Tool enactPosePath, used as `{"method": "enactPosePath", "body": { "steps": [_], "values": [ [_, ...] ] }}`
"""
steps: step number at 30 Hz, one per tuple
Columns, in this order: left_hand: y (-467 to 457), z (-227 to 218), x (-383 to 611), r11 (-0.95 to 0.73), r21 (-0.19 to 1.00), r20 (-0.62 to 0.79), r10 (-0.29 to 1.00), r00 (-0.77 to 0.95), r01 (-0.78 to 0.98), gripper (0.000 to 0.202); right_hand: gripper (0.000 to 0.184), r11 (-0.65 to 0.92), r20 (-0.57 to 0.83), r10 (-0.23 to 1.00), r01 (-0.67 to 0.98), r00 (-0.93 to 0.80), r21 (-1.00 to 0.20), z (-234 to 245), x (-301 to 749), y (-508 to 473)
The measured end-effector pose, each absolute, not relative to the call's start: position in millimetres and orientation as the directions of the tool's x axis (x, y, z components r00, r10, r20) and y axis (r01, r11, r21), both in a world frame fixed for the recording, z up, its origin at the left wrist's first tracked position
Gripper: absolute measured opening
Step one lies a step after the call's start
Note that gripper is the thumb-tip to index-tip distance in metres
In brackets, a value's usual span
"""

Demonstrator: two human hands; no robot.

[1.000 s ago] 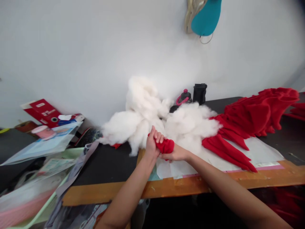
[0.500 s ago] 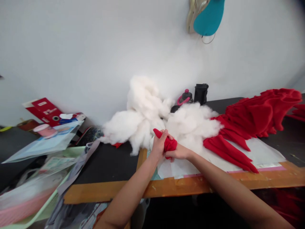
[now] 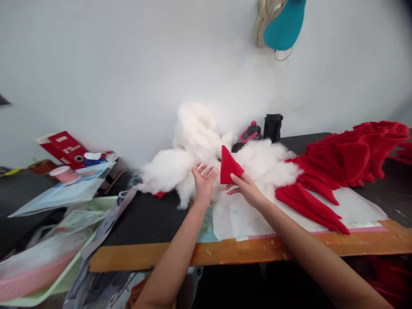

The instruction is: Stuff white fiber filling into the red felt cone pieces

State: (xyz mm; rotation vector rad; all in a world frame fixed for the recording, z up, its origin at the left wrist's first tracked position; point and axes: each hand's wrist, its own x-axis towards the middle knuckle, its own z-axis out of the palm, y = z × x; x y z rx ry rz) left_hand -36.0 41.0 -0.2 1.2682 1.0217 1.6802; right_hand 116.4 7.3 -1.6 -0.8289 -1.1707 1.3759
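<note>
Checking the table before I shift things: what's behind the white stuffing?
Behind the stuffing stand a pink-handled bottle and a black container, in front of the wall. Whatever lies directly beneath the stuffing is covered and cannot be seen.

a dark bench (image 3: 144,223) with an orange-brown strip (image 3: 193,255) along its front edge carries heaped white stuffing (image 3: 264,165), red fleece pieces (image 3: 347,152) lying partly on a pale paper sheet (image 3: 334,206), a black bottle (image 3: 272,128), a pink-handled bottle (image 3: 251,132) and plastic sleeves (image 3: 61,193) at the left.
</note>
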Motion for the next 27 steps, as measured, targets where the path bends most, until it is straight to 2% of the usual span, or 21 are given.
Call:
{"method": "enactPosePath", "body": {
  "steps": [1, 2, 4, 6, 8, 11, 12, 14, 16, 17, 20, 23, 25, 27],
  "values": [
    [39.1, -1.9, -36.6, -0.410, 0.903, 0.427, 0.889, -0.162, 0.131, 0.055, 0.040, 0.082, 0.126, 0.978, -0.247, -0.165, -0.966, -3.1, 118.0, 9.3],
    [36.6, -3.7, -37.0, -0.416, 0.828, 0.480, 0.873, -0.090, 0.376, 0.050, 0.039, 0.097, 0.121, 0.981, -0.155, -0.155, -0.983, -4.8, 119.7, 11.3],
    [31.0, -7.2, -37.0, -0.360, 0.587, 0.444, 0.892, 0.084, 0.725, 0.043, 0.038, 0.160, 0.146, 0.985, 0.179, -0.087, -0.971, -8.4, 123.2, 14.7],
    [25.9, -9.8, -36.1, -0.287, 0.411, 0.275, 0.944, 0.182, 0.865, 0.056, 0.033, 0.231, 0.258, 0.966, 0.536, -0.025, -0.812, -11.8, 126.3, 16.7],
    [22.4, -11.3, -35.0, -0.242, 0.356, 0.114, 0.970, 0.215, 0.903, 0.084, 0.029, 0.277, 0.376, 0.926, 0.732, -0.030, -0.623, -15.6, 128.5, 17.5],
    [20.7, -13.2, -34.4, -0.246, 0.332, -0.001, 0.965, 0.261, 0.911, 0.112, 0.062, 0.305, 0.411, 0.906, 0.825, -0.098, -0.476, -24.4, 128.9, 17.8],
    [20.9, -14.0, -34.4, -0.268, 0.320, -0.013, 0.958, 0.287, 0.909, 0.111, 0.069, 0.308, 0.390, 0.912, 0.837, -0.126, -0.452, -27.8, 128.3, 18.0],
    [22.1, -16.1, -34.2, -0.343, 0.314, -0.007, 0.932, 0.364, 0.885, 0.087, 0.072, 0.313, 0.335, 0.927, 0.843, -0.170, -0.438, -33.6, 126.6, 18.7],
    [24.6, -18.6, -33.2, -0.416, 0.349, 0.026, 0.900, 0.435, 0.840, 0.049, 0.070, 0.286, 0.299, 0.942, 0.828, -0.151, -0.482, -35.6, 125.5, 19.7],
    [26.3, -20.0, -32.5, -0.437, 0.380, 0.051, 0.890, 0.453, 0.816, 0.037, 0.068, 0.265, 0.294, 0.948, 0.810, -0.120, -0.524, -34.7, 125.6, 20.3],
    [32.3, -23.0, -30.3, -0.431, 0.504, 0.160, 0.898, 0.409, 0.749, 0.036, 0.057, 0.238, 0.261, 0.962, 0.696, -0.076, -0.677, -27.5, 128.7, 21.7],
    [34.8, -23.4, -28.5, -0.417, 0.666, 0.292, 0.909, 0.299, 0.618, 0.029, 0.043, 0.276, 0.199, 0.960, 0.558, -0.196, -0.782, -21.1, 132.2, 21.7],
    [33.0, -22.2, -26.3, -0.391, 0.806, 0.318, 0.919, 0.231, 0.445, 0.028, 0.046, 0.327, 0.215, 0.935, 0.450, -0.282, -0.831, -20.4, 132.6, 21.5],
    [30.0, -20.9, -23.2, -0.292, 0.937, 0.247, 0.941, 0.230, 0.189, 0.034, 0.059, 0.389, 0.282, 0.900, 0.315, -0.333, -0.866, -21.8, 131.9, 21.9]
  ]
}}
